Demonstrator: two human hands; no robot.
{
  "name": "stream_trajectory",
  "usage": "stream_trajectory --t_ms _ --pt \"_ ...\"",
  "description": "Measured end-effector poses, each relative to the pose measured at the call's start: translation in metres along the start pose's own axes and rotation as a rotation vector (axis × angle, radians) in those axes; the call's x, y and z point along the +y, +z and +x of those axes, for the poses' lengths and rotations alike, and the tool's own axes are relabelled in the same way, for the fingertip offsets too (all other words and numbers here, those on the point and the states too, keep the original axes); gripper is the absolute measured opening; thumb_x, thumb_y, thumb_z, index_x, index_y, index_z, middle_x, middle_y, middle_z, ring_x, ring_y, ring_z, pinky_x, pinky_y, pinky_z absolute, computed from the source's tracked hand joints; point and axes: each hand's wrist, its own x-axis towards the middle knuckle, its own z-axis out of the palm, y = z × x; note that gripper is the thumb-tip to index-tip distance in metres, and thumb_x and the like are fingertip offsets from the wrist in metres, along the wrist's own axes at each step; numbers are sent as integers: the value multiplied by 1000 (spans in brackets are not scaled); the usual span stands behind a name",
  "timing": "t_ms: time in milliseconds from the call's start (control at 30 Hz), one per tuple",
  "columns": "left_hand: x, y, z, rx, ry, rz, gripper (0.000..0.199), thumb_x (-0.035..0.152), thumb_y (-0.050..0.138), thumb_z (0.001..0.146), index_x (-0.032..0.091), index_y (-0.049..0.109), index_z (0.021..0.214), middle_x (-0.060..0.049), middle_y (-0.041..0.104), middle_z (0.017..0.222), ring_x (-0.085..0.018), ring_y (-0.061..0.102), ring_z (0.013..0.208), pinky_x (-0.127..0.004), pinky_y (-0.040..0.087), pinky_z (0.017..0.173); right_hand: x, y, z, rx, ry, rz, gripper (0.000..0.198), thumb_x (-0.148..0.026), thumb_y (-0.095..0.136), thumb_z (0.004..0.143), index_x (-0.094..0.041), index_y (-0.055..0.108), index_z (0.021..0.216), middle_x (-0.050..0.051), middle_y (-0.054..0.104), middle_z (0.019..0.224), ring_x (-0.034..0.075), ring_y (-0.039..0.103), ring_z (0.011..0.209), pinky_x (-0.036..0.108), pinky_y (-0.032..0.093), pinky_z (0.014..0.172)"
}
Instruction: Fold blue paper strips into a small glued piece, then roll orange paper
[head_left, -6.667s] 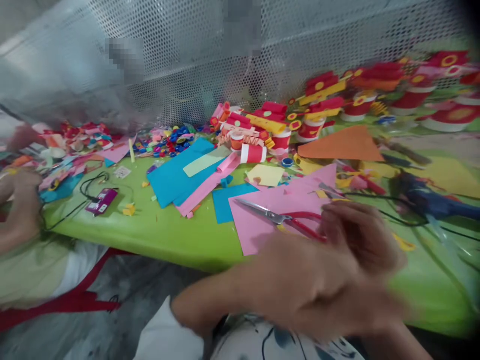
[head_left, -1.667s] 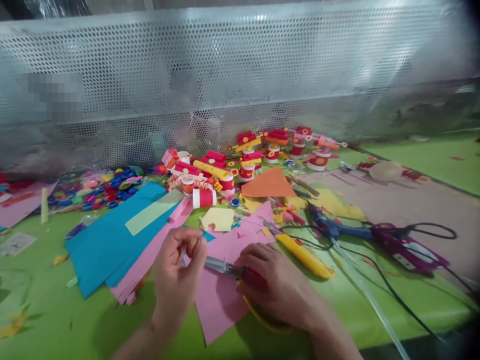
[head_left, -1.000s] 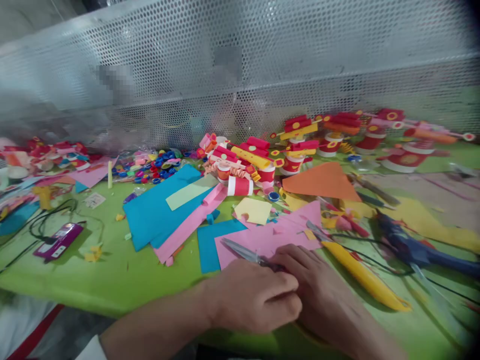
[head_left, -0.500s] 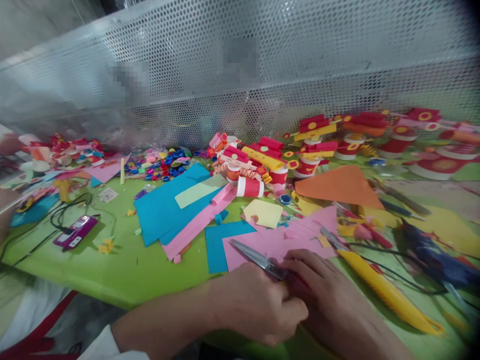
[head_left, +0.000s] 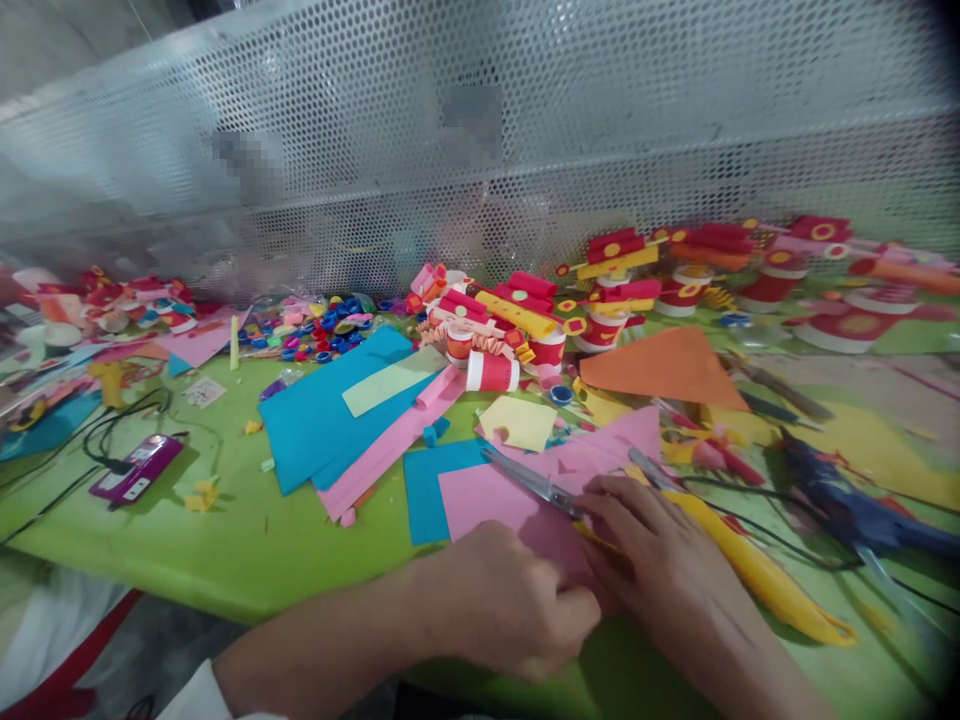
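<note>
My right hand (head_left: pixel 664 560) is closed around the handle end of a pair of scissors (head_left: pixel 529 480). Their metal blades point up and left over a pink paper sheet (head_left: pixel 476 500). Beside it, my left hand (head_left: pixel 517 605) is curled into a fist with its knuckles up; whatever its fingers pinch is hidden. The pink sheet lies partly on a blue sheet (head_left: pixel 421 495), in front of both hands. A yellow-handled tool (head_left: pixel 757 565), resembling a utility knife, rests just right of my right hand.
Decorated red-and-white paper cups (head_left: pixel 493 371) and rolled-paper pieces line the back, against a perforated metal panel (head_left: pixel 570 120). Blue sheets (head_left: pixel 300 430), an orange sheet (head_left: pixel 660 365) and a dark blue glue gun (head_left: pixel 832 500) lie about. A purple power strip (head_left: pixel 139 470) with cords is at left.
The scissors have shifted from between my hands toward my right fingers, their blades now clear of my left fist. My left hand has lowered slightly. The view has turned a little rightward.
</note>
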Motion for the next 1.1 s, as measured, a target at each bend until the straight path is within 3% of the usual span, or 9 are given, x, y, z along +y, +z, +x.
stream_trajectory --t_ms 200,433,567,667,800,867,967,1033,1100 --pt "1 -4 0 -69 10 -15 15 29 51 93 20 52 81 2 57 62 -15 52 47 -32 23 41 -6 -5 2 -62 28 48 18 -22 64 91 -22 69 109 11 68 116 29 67 99 46 56 82" --pt "5 -1 -2 -144 -7 -34 14 28 53 95 21 51 83 0 61 65 -17 55 51 -33 27 42 -20 -15 7 -133 86 90 22 -10 61 90 -19 70 108 11 70 113 28 67 98 47 57 83" --pt "7 2 -1 -110 -10 -64 15 28 54 95 21 52 81 1 61 67 -17 55 53 -36 24 41 -23 -17 9 -52 122 126 15 -12 57 94 -20 69 100 8 72 102 25 67 90 44 56 79" --pt "3 -9 5 -32 -44 -88 17 28 52 98 21 56 83 1 64 70 -16 57 57 -34 28 43 -23 -16 9 70 93 148 15 -14 56 96 -21 69 98 8 72 99 24 68 87 41 56 77" --pt "-16 -40 -3 74 -306 -78 20 26 50 99 20 66 88 -3 72 89 -14 64 67 -27 44 53 -24 -17 10 139 88 182 13 -15 58 96 -23 69 97 7 72 98 22 68 85 37 55 76" --pt "-30 -52 -25 116 -569 64 25 34 48 100 23 69 109 -8 72 118 -19 70 85 -27 52 62 -25 -19 11 156 100 185 12 -17 58 96 -23 69 94 7 72 98 21 69 85 36 56 75" --pt "-53 -58 -77 84 -1012 330 41 45 44 100 23 64 129 -12 62 141 -31 70 107 -38 58 74 -27 -20 11 190 102 194 14 -18 57 97 -23 69 93 7 72 97 21 70 85 36 57 76" --pt "-65 -53 -116 18 -1127 431 52 46 41 99 13 59 136 -21 56 147 -42 59 128 -54 53 97 -28 -21 11 204 93 203 14 -19 56 97 -23 69 93 7 72 97 21 71 84 35 58 75" --pt "-71 -45 -147 -43 -1231 451 58 48 43 96 11 56 138 -23 54 149 -47 46 140 -64 40 110 -29 -20 10 206 82 212 14 -19 56 97 -23 69 92 7 72 97 21 71 84 34 58 74"
